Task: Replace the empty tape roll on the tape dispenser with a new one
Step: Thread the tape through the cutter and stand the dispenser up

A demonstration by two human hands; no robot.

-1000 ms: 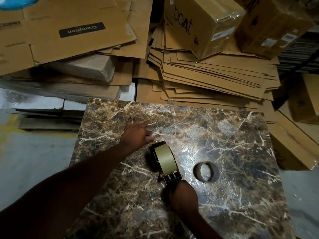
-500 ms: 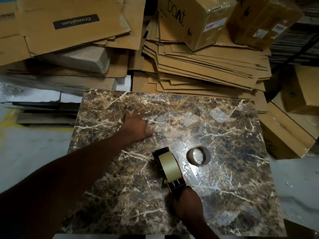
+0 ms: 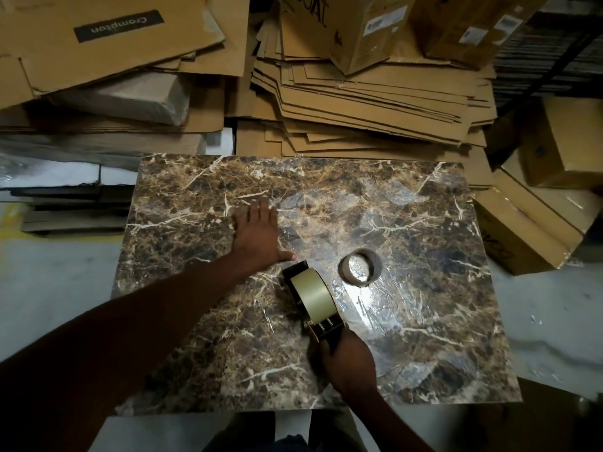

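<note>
The right hand (image 3: 350,363) is clenched around the handle of the dispenser (image 3: 313,296), knuckles up, the forearm running back toward the lower edge of the view. The dispenser rests on the surface (image 3: 424,337), pointing away from the person, with a pale full roll (image 3: 311,293) seated in it. The left hand (image 3: 257,236) lies flat and released on the surface, palm down, fingers spread and pointing away, its thumb stretched out just beside the dispenser's far end; the left arm reaches in long from the lower left. The empty core (image 3: 361,266) lies flat on the surface just right of the dispenser, apart from both hands. Beyond the surface's far edge, flattened cardboard (image 3: 375,102) is stacked, with boxes (image 3: 359,24) on top.
</note>
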